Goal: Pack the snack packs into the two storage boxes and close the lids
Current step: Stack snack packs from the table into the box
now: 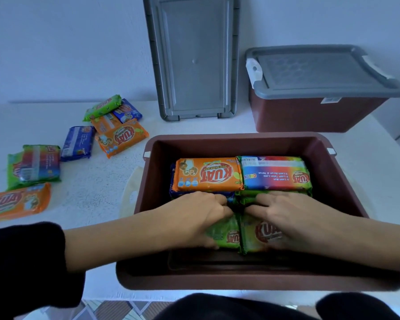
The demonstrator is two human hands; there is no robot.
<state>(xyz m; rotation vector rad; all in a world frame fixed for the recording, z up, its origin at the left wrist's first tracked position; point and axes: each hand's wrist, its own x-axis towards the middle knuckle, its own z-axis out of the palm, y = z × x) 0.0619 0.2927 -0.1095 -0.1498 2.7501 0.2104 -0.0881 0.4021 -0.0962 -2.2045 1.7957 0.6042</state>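
Head view: left hand (194, 218) and right hand (293, 218) each grip a green pack (226, 235) in the box (346, 181); loose packs (120, 137) lie frame-left, nearer the left hand.

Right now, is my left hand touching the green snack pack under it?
Touching. Head view shows the left hand gripping the green snack pack across its far edge.

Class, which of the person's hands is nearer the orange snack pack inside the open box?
Left. The left hand lies just this side of the orange snack pack; the right hand lies farther off, to its right.
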